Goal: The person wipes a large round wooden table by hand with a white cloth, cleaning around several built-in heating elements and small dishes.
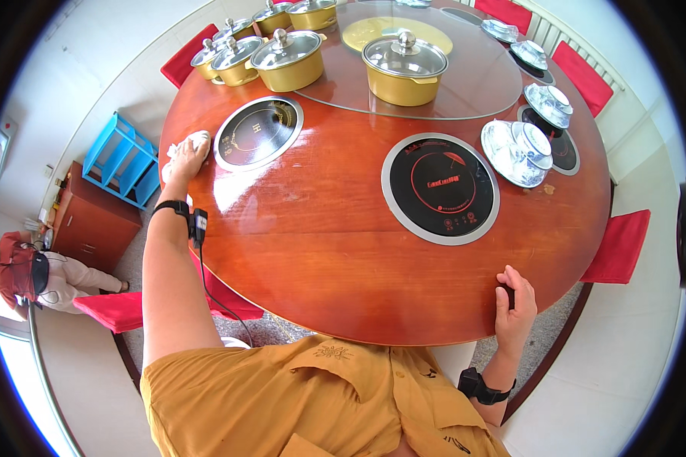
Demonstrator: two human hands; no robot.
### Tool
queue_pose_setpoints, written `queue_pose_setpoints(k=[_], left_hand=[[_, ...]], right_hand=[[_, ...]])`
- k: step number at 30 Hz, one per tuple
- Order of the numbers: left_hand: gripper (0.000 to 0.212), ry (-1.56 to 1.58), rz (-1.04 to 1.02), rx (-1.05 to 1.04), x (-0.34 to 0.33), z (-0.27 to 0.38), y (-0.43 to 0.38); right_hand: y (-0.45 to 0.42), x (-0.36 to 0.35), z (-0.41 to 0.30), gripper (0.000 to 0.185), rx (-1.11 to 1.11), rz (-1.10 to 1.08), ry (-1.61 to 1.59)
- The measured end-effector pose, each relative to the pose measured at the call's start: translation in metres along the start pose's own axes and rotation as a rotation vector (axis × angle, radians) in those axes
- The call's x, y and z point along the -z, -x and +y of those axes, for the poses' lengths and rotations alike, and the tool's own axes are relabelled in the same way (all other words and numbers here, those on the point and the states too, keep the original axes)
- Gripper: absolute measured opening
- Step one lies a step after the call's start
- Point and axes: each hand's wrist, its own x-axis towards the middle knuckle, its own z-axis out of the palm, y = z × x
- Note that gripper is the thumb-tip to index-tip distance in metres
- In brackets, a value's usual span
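At the left edge of the round wooden table (314,257), my left hand (190,157) presses on a crumpled whitish cloth (174,159), just left of an induction cooktop (258,134) set into the wood. My right hand (515,303) hovers over or rests on the table's near right edge, fingers curled and apart, with no held thing visible. Beyond it is a second induction cooktop (441,188) with a black face. A stack of patterned bowls and a plate (517,153), seemingly film-wrapped, stands right of that cooktop. A small brownish spot (549,189) marks the wood nearby.
Gold pots with glass lids (288,63) crowd the table's far left. Another gold pot (406,74) stands on the glass turntable (474,85). More wrapped dishes (549,105) line the right. Red chairs (617,248) surround the table. A blue shelf (123,160) and a person (34,274) are at left.
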Motion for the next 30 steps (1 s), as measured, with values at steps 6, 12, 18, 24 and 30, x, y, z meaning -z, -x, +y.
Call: queue_pose_setpoints(k=[6,12,18,24,30], left_hand=[[0.061,0.63,0.229,-0.097,0.011,0.037,0.012],[0.064,0.746,0.144,-0.292,0.086,0.128,0.042],[0.063,0.776,0.319,-0.706,0.127,0.236,0.043],[0.06,0.808,0.399,-0.998,0.154,0.271,0.098],[0.064,0.769,0.311,-1.03,0.157,0.22,0.153]], right_hand=[[-0.001,0.0,-0.004,0.029,0.052,-0.014,0.032],[0.0,0.001,-0.005,0.03,0.098,-0.012,0.063],[-0.001,0.0,-0.005,0.029,0.109,0.024,0.083],[0.001,0.002,0.0,0.029,0.081,0.033,0.079],[0.002,0.001,-0.001,0.028,0.07,0.009,0.09]])
